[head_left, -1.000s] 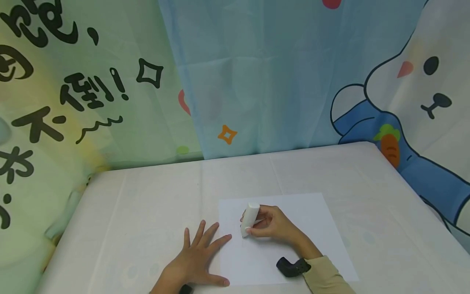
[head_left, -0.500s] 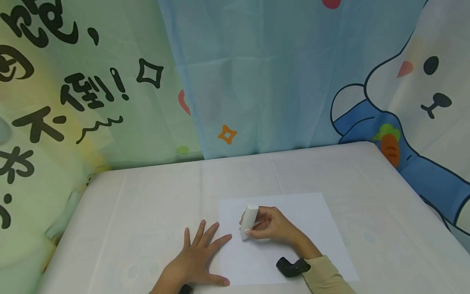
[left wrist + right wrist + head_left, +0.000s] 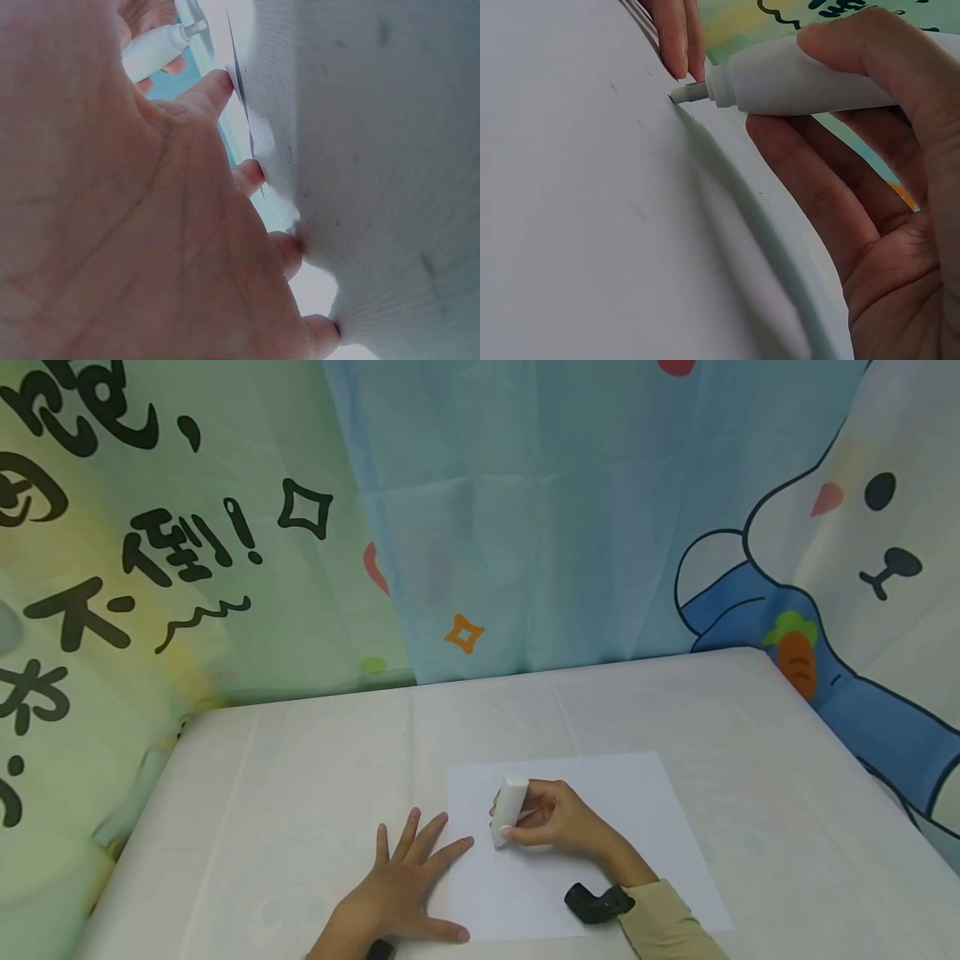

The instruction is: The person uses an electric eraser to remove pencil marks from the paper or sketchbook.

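My right hand (image 3: 558,814) pinches a white electric eraser (image 3: 510,806) between thumb and fingers, held tilted. In the right wrist view, the eraser's metal shaft ends in a small white tip (image 3: 679,95), which touches the white paper (image 3: 577,187) or is very close to it. A few faint grey marks (image 3: 637,211) dot that sheet. Flat with fingers spread, my left hand (image 3: 401,893) rests at the paper's left edge, its index fingertip and thumb tip on or by the sheet. The left wrist view shows its palm side, and beyond it the eraser in my right hand.
A white cloth covers the table (image 3: 315,793) around the paper. Behind it hangs a printed curtain (image 3: 540,552) with a cartoon bear and lettering. A black wrist device (image 3: 597,906) sits at my right wrist, by the beige sleeve (image 3: 667,922).
The electric eraser's tip shifts slightly toward me, then slightly back away, with my right hand making only tiny movements. My left hand stays still.
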A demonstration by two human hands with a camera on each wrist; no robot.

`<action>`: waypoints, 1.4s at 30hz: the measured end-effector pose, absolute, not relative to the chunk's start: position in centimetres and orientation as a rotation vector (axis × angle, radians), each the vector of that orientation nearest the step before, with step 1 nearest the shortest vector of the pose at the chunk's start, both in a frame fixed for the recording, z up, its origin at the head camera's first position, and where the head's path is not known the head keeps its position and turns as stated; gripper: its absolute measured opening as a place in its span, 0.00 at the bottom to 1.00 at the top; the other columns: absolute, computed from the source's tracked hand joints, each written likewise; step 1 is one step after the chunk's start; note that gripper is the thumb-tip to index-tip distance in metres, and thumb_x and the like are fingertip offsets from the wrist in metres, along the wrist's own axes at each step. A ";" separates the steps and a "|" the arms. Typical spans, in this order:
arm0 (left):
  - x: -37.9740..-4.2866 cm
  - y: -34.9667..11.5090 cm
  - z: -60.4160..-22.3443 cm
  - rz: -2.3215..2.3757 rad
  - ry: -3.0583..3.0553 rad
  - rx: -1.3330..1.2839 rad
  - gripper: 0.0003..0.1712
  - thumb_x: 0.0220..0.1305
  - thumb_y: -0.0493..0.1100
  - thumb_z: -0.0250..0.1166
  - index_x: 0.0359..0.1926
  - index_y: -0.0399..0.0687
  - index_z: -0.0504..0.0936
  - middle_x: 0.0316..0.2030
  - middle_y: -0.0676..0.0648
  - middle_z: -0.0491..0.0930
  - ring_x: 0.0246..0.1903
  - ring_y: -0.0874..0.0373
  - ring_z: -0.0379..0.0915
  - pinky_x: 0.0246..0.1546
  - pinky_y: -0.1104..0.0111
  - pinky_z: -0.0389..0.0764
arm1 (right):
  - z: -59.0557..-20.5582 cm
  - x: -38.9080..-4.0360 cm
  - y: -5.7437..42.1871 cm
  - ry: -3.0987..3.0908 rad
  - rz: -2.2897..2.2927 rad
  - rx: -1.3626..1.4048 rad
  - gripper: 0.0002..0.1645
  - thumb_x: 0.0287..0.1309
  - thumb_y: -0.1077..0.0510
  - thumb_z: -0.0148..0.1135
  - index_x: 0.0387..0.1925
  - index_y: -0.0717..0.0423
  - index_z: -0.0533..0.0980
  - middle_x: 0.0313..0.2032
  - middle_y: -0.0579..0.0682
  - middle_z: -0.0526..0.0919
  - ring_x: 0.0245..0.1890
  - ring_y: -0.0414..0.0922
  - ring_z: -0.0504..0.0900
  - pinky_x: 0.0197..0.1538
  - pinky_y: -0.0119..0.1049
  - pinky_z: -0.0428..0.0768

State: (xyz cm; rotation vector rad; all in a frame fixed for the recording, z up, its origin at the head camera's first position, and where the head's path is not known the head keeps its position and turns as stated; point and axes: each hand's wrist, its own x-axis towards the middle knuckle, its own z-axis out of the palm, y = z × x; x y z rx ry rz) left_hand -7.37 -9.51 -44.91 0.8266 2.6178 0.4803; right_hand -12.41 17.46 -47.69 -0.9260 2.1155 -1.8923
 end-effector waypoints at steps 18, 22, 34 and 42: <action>-7.4 -9.5 -44.8 0.450 2.625 0.827 0.57 0.44 0.74 0.69 0.73 0.65 0.59 0.75 0.42 0.50 0.74 0.34 0.33 0.63 0.28 0.38 | -47.7 -12.4 17.5 2.113 -1.892 -0.912 0.21 0.49 0.72 0.69 0.46 0.73 0.75 0.41 0.69 0.83 0.41 0.38 0.85 0.40 0.40 0.85; -7.4 -9.5 -44.7 0.453 2.625 0.818 0.57 0.43 0.74 0.69 0.73 0.65 0.59 0.75 0.42 0.50 0.74 0.34 0.33 0.63 0.29 0.38 | -47.8 -12.4 17.5 2.067 -1.908 -0.903 0.21 0.49 0.73 0.69 0.47 0.75 0.75 0.41 0.70 0.83 0.41 0.39 0.86 0.40 0.39 0.85; -7.3 -9.4 -44.6 0.459 2.622 0.813 0.57 0.43 0.73 0.70 0.73 0.66 0.58 0.75 0.43 0.49 0.74 0.35 0.32 0.63 0.29 0.37 | -47.8 -12.4 17.5 1.994 -1.916 -0.907 0.21 0.49 0.73 0.68 0.47 0.77 0.74 0.42 0.72 0.82 0.40 0.40 0.86 0.41 0.38 0.85; -7.3 -9.5 -44.7 0.456 2.623 0.820 0.58 0.43 0.73 0.70 0.74 0.66 0.58 0.76 0.43 0.49 0.74 0.35 0.32 0.63 0.29 0.36 | -47.8 -12.4 17.5 1.975 -1.922 -0.925 0.21 0.50 0.74 0.67 0.47 0.78 0.74 0.42 0.73 0.82 0.41 0.40 0.86 0.41 0.39 0.85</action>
